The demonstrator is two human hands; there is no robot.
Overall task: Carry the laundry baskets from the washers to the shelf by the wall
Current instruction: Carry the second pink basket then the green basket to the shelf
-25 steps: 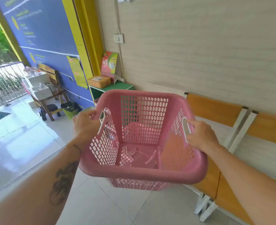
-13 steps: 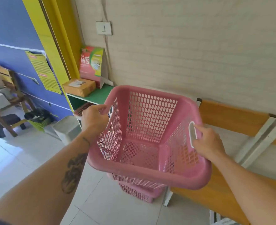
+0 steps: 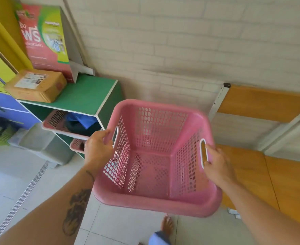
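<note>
I hold an empty pink laundry basket [image 3: 156, 154] with latticed walls in front of me, just right of the green shelf [image 3: 85, 94] by the white brick wall. My left hand [image 3: 96, 147] grips its left handle slot. My right hand [image 3: 216, 165] grips the right handle slot. The basket hangs above the tiled floor, tilted slightly toward me. Inside the shelf sit another pink basket [image 3: 57, 121] with blue and dark clothes, and below it a further pink basket [image 3: 77, 144], mostly hidden by my left hand.
A brown parcel [image 3: 34, 85] and a red-green cardboard sign [image 3: 43, 38] stand on the shelf top. A grey bin [image 3: 39, 144] sits on the floor left of the shelf. An orange bench [image 3: 262, 165] with white legs runs along the wall at right. My bare foot [image 3: 167, 225] shows below.
I have walked closer to the shelf and looked further down. The basket has come lower and nearer the shelf's right side; both hands keep their grip on the handles.
</note>
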